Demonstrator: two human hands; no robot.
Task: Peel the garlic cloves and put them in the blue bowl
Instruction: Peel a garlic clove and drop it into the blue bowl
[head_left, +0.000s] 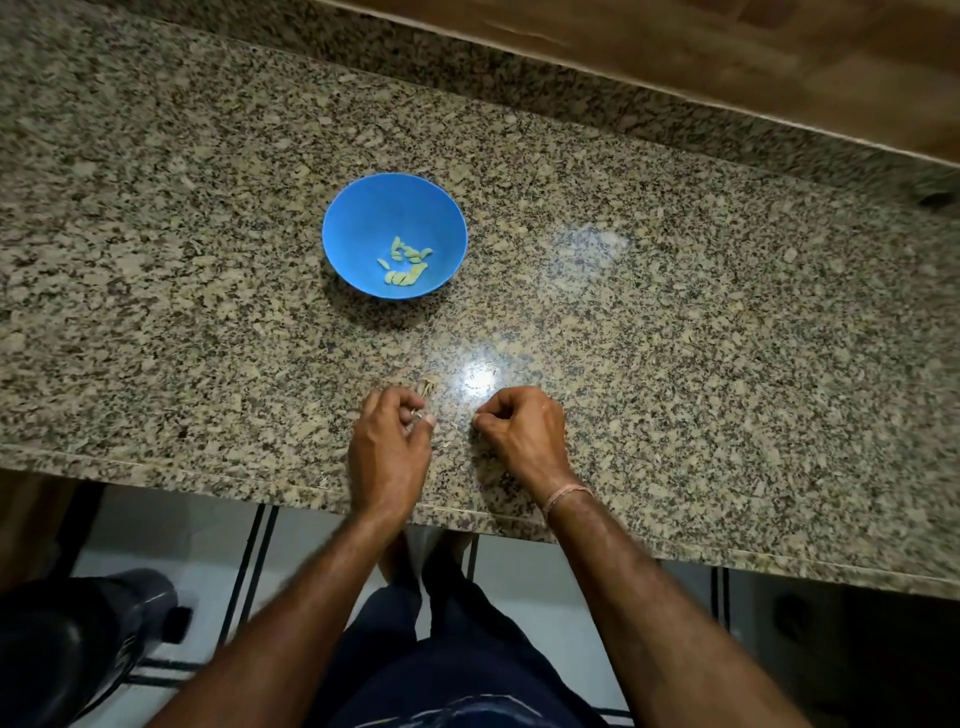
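Dim, warm indoor light from overhead. Hard glare spot on the polished countertop, just beyond the gap between left hand and right hand; fainter sheen further up-right. Blue bowl throws a soft shadow on its near-left side. Centre sharp, left fingertips slightly smeared. Wide-angle bend on counter edges. Bottom corners and floor underexposed, murky.

A speckled beige and black granite desk fills most of the view, with a brown wooden panel beyond its far edge. Below its near edge, a pale tiled floor holds a rounded black object at lower left.
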